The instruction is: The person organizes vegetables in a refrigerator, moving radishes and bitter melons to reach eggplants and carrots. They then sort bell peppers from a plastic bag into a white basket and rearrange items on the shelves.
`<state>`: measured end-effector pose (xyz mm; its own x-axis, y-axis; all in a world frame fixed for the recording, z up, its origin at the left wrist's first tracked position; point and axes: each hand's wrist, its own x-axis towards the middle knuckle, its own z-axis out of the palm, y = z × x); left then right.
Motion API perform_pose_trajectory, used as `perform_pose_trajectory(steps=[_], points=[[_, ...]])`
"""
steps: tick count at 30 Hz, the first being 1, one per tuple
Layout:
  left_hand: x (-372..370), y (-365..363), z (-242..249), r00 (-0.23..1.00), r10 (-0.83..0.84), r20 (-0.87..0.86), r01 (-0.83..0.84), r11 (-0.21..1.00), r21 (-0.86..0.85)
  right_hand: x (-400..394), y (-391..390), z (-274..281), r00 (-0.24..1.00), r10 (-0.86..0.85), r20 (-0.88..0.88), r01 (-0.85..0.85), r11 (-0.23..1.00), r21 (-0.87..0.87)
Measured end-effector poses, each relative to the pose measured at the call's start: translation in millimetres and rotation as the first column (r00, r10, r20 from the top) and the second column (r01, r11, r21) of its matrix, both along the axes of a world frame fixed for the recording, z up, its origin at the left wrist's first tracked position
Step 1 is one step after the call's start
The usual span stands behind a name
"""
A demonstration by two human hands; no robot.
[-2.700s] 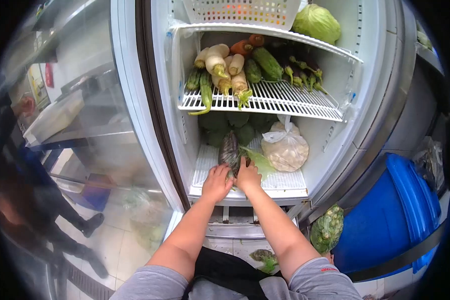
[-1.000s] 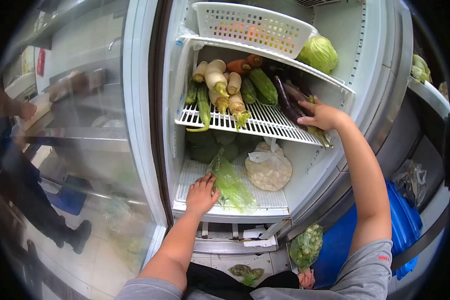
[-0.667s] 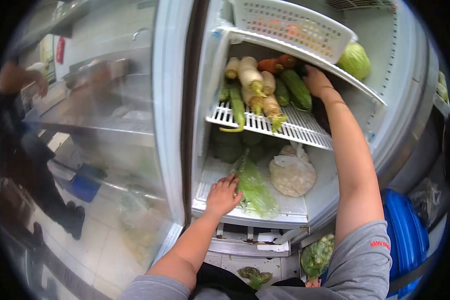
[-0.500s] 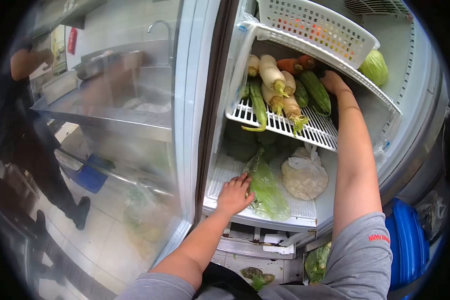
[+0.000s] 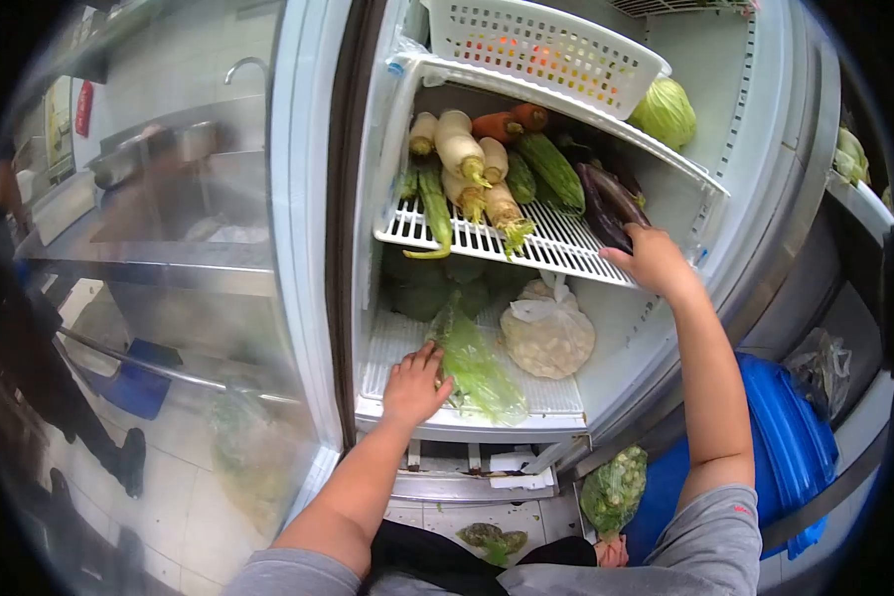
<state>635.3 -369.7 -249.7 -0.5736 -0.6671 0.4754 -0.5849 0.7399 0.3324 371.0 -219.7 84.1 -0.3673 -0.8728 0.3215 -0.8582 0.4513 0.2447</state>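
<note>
On the lower level of the fridge, my left hand [image 5: 416,387] lies with fingers apart against the left side of a clear bag of green vegetables [image 5: 475,368]. My right hand [image 5: 656,260] has its fingers closed on the front end of dark eggplants [image 5: 614,204] at the right of the middle shelf. How many of them it grips is unclear. White radishes [image 5: 460,149], carrots [image 5: 499,126] and green gourds [image 5: 551,171] lie to their left on the white wire shelf [image 5: 566,253].
A perforated white basket [image 5: 546,55] and a cabbage [image 5: 666,113] stand above. Below sits a pale knotted bag [image 5: 548,333]. The glass door [image 5: 303,199] is at left, a blue bin [image 5: 790,437] at right. A bagged vegetable [image 5: 614,489] is near the floor.
My right hand has come forward from deep in the shelf, and the eggplants now show at its fingers. The view has shifted right. My left hand stays by the green bag.
</note>
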Motion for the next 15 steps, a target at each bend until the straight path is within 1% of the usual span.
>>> perform_pose_trajectory(steps=[2, 3, 5, 6, 7, 10, 11, 13, 14, 15], points=[[1, 2, -2, 1.0, -0.007, 0.0, 0.007, 1.0, 0.019, -9, 7, -11, 0.994, 0.079, 0.082, -0.063, 0.981, -0.182], [0, 1, -1, 1.0, -0.001, 0.001, 0.001, 1.0, 0.025, -9, 16, -9, 0.994, 0.07, 0.085, -0.053, 0.981, -0.187], [1, 1, -3, 1.0, -0.007, -0.002, 0.007, 1.0, -0.011, 1, 33, -3, 0.953, 0.255, 0.163, -0.22, 0.953, -0.208], [0, 2, -2, 1.0, 0.0, 0.008, 0.0, 1.0, 0.0, 8, 42, 1, 0.918, 0.32, 0.235, -0.264, 0.934, -0.24], [0, 1, -1, 1.0, 0.009, 0.015, -0.009, 1.0, 0.012, 9, 47, 0, 0.918, 0.318, 0.236, -0.258, 0.932, -0.253], [-1, 2, 0, 1.0, 0.01, -0.01, -0.01, 1.0, 0.01, 11, 49, 4, 0.841, 0.426, 0.335, -0.234, 0.843, -0.484], [-2, 2, 0, 1.0, 0.017, -0.016, -0.017, 1.0, 0.017, 8, 38, 4, 0.84, 0.43, 0.332, -0.243, 0.845, -0.477], [-1, 2, -1, 1.0, 0.019, -0.012, -0.018, 1.0, 0.008, -6, 2, 6, 0.802, 0.567, 0.189, -0.339, 0.692, -0.637], [-1, 2, -2, 1.0, 0.025, -0.011, -0.025, 1.0, 0.015, -3, -16, 12, 0.817, 0.537, 0.21, -0.305, 0.712, -0.632], [0, 2, -3, 1.0, 0.016, -0.022, -0.016, 1.0, 0.008, -4, -34, 15, 0.813, 0.541, 0.214, -0.308, 0.713, -0.63]])
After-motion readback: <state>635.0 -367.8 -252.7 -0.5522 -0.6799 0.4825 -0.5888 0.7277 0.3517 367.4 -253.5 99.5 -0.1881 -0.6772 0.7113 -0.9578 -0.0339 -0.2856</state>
